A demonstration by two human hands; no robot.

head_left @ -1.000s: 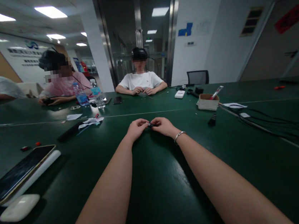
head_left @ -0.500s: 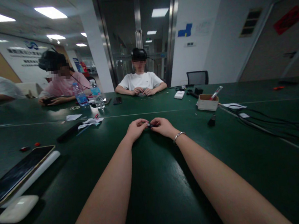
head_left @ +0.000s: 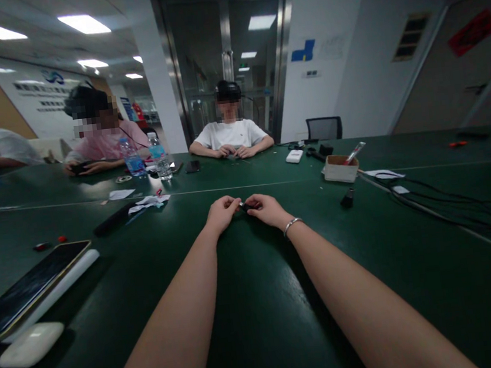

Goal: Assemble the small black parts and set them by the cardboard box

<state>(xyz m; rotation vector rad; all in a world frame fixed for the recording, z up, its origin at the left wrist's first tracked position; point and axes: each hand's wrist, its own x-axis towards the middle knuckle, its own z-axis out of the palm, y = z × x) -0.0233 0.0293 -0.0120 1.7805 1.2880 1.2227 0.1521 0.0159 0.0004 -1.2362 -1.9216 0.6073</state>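
Note:
Both my hands meet over the dark green table, near the middle of the view. Between their fingertips is a small dark object with a shiny metallic end. My left hand pinches the shiny end with thumb and forefinger. The dark end is in the closed fingers of my right hand, which has a silver bracelet at the wrist. The object is too small to name, and the fingers partly cover it. To the right a small black clip-like thing lies on the table.
A phone and a white rounded case lie at left. Further off are bottles, papers, a small box and black cables at right. People sit across the table.
The fingertips have shifted slightly around the small object, and more of its shiny end shows beside my left thumb. The arms have hardly moved.

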